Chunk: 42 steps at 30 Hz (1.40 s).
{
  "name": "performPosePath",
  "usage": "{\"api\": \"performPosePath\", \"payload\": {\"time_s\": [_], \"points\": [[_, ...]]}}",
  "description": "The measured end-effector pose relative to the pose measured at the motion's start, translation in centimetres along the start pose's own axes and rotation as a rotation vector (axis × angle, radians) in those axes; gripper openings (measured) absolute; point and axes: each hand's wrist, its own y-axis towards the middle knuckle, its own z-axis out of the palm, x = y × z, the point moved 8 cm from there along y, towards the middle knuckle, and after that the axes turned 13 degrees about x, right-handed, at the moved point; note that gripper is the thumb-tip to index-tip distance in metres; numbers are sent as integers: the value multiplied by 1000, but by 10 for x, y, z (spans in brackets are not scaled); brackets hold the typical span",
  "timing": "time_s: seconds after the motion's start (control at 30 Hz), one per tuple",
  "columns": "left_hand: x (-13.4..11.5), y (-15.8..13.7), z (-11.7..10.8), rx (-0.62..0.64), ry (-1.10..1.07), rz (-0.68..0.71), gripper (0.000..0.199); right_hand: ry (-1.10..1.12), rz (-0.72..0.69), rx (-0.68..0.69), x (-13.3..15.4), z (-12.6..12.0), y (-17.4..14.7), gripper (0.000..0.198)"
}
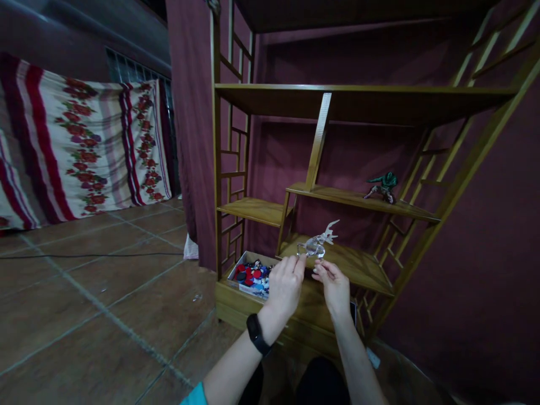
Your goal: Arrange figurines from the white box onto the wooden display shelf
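Observation:
A clear, see-through animal figurine (315, 246) with antler-like points at its upper right is held up in front of the wooden shelf unit. My left hand (288, 281), with a black band (257, 334) on the wrist, has its fingers closed at the figurine's left end. At the lower right of the figurine, my right hand (335, 286) pinches its underside between thumb and fingers. The exact contact points are partly hidden. Close to my left hand, an open box (233, 274) holds several small red, blue and black figures.
A green-caped figure (385, 185) stands on the right middle shelf (337, 196). Around it rise the unit's upright post (319, 140) and lattice sides. A purple curtain (189, 140) and a floral cloth (88, 146) hang at left. A dark cable (93, 256) crosses the tiled floor.

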Motion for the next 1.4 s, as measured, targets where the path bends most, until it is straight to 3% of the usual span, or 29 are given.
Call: {"api": "performPosePath", "payload": {"time_s": [0.37,0.63,0.97,1.13,1.3,1.4], "points": [[-29,-1,15,217,129,245,34,-28,27,-27,-20,-13,-6,31],[-36,3,21,251,141,342,33,-36,10,-62,-17,-19,-5,30],[-33,9,21,222,94,326,28,-39,-1,-65,-17,-26,-6,33],[-14,16,19,169,-78,191,24,-148,-25,-57,-11,-26,-6,35],[19,27,29,69,-454,-47,20,-349,-142,-17,27,-16,-5,29],[34,36,44,70,-702,-144,16,-437,-189,5,51,-10,-4,27]]}}
